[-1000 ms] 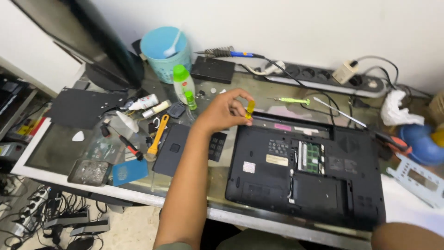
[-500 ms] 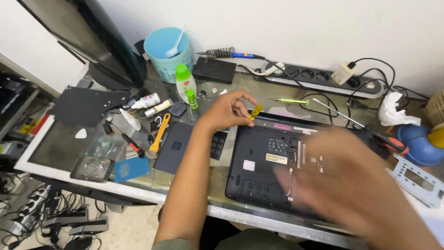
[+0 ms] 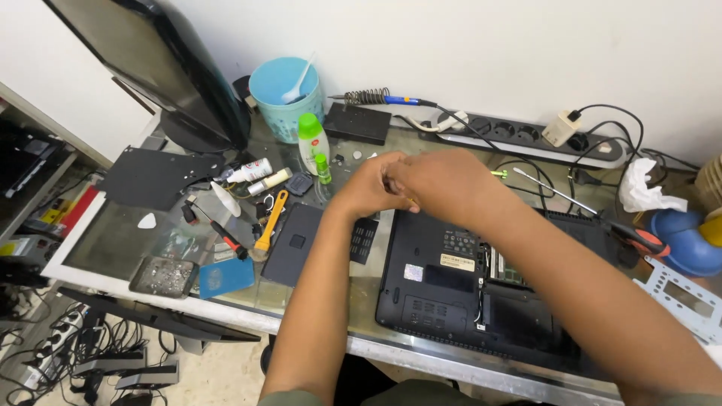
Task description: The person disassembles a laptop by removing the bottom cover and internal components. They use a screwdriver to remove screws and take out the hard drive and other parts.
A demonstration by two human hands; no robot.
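Cluttered glass desk point(image 3: 113, 248): both hands meet over the far-left corner of the upturned laptop point(image 3: 481, 301). Left hand point(image 3: 368, 188) and right hand point(image 3: 436, 180) curl closed together; what they grip is hidden. Anything small could slip into the open bay or among the loose parts at left.

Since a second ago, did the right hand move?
Yes. The right hand came in from the right, over the laptop, up to the left hand.
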